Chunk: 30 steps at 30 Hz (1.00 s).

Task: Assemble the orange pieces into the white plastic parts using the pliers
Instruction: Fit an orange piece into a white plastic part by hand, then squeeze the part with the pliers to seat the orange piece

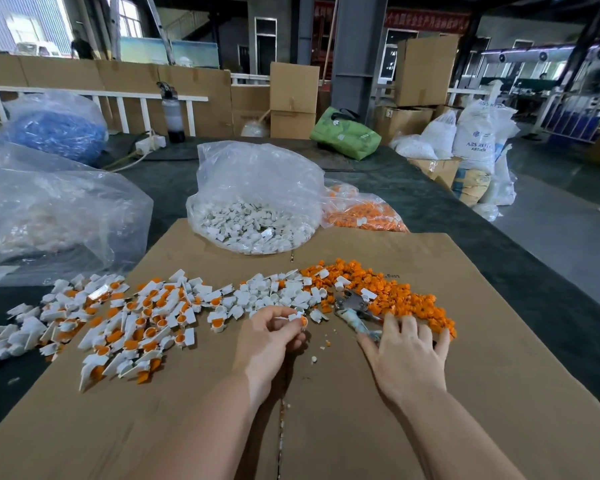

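A: Left hand (269, 332)?
B: Pinching a small white plastic part (294, 317) with an orange piece (304, 320) sitting in its end, just above the cardboard sheet (361, 427) covering the surface.
A: Right hand (407, 348)?
B: Fingers spreading flat, relaxed, lying over the pliers (352, 308) handles, fingertips touching the loose orange pile (395, 292).
A: Pliers?
B: Lying on the cardboard, metal head pointing toward the white pile (274, 296).
A: Finished ones?
B: Mixed white-and-orange heap (125, 317) sitting far left.
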Tool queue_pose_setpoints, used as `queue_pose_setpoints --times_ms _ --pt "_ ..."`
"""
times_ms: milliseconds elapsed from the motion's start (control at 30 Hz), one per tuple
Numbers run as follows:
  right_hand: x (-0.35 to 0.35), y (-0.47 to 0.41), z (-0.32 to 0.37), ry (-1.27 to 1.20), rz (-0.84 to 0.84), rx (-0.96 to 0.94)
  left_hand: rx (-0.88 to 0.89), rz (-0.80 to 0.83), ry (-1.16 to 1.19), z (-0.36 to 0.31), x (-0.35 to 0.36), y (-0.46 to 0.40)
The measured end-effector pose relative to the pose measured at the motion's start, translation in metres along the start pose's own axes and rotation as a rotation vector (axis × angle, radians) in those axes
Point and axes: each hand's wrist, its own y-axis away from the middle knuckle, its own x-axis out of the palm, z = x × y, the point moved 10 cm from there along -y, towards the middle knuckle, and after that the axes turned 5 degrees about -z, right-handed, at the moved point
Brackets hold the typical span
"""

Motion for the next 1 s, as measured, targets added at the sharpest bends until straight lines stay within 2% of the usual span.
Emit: queue_pose_setpoints --times_ms 100,300,400,533,633,767,1000 --pt "0.0 0.001 0.008 0.031 -0.046 -0.054 0.001 -0.03 -0.027 0.001 -0.003 0.0" --pt "0.006 0.005 0.01 -0.033 -0.019 -0.03 -0.016 -0.029 -0.007 0.001 -0.003 0.001" --pt "-0.004 0.007 0.016 -0.027 -0.054 -0.076 -0.028 -0.036 0.007 0.002 -0.006 0.003" --pt "-0.017 0.014 0.029 -0.116 -0.01 -0.156 -0.066 -0.037 0.084 0.002 -0.009 0.002" --pt "-0.029 0.02 0.043 -0.384 0.118 -0.194 -0.116 -0.009 0.19 0.001 -0.004 0.005" --pt "-0.033 0.034 0.065 -0.75 0.439 -0.222 -0.16 -0.012 0.241 -0.002 -0.004 0.009" --pt "-0.017 0.05 0.068 -0.993 0.722 -0.051 -0.155 -0.042 0.218 -0.005 -0.013 0.015"
